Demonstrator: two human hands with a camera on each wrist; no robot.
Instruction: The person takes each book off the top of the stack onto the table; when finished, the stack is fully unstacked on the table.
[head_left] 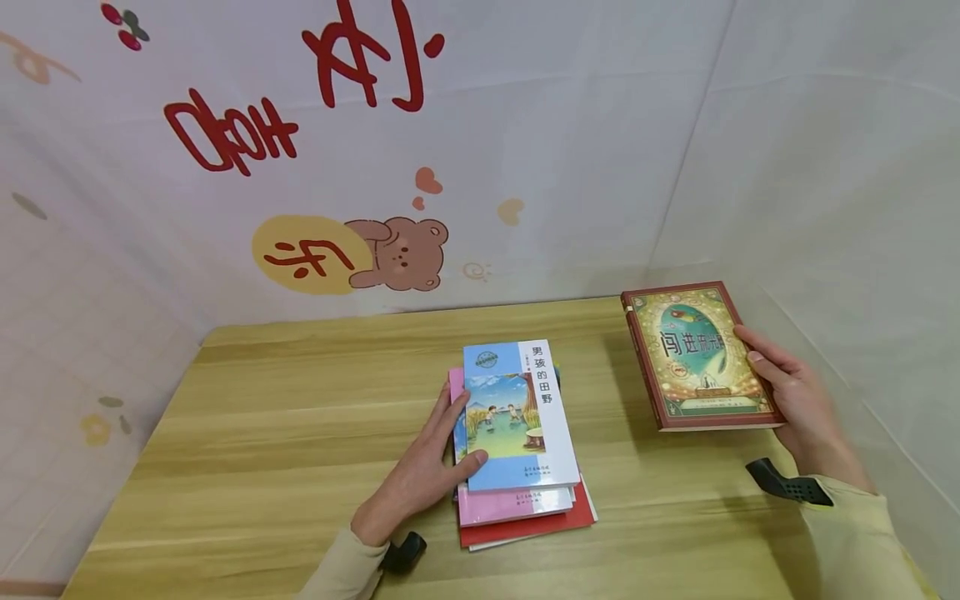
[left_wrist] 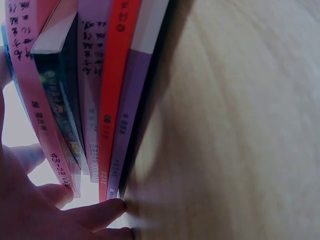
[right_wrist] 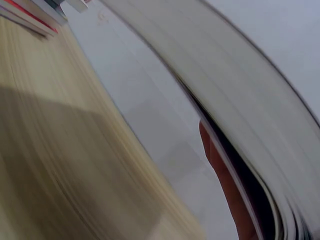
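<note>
In the head view a stack of several books stands at the table's middle, a blue-and-white book (head_left: pixel 504 417) on top. My left hand (head_left: pixel 423 471) rests against its left side, thumb on the top cover's edge; in the left wrist view its fingers (left_wrist: pixel 97 216) touch the spines, pink (left_wrist: pixel 42 115) and red (left_wrist: pixel 116 85) among them. At the right, my right hand (head_left: pixel 806 400) grips the right edge of a thick book with a red-brown border (head_left: pixel 701 358), cover up. The right wrist view shows its page block (right_wrist: pixel 225 85) and a finger (right_wrist: pixel 227 185) beneath, above the table.
The wooden table (head_left: pixel 300 417) runs back to a white printed cloth (head_left: pixel 570 167) with a bear and red characters. Another pale cloth wall (head_left: pixel 847 250) stands close by the right hand. Books under the top one are stacked unevenly, a red one (head_left: pixel 517 530) jutting toward the front.
</note>
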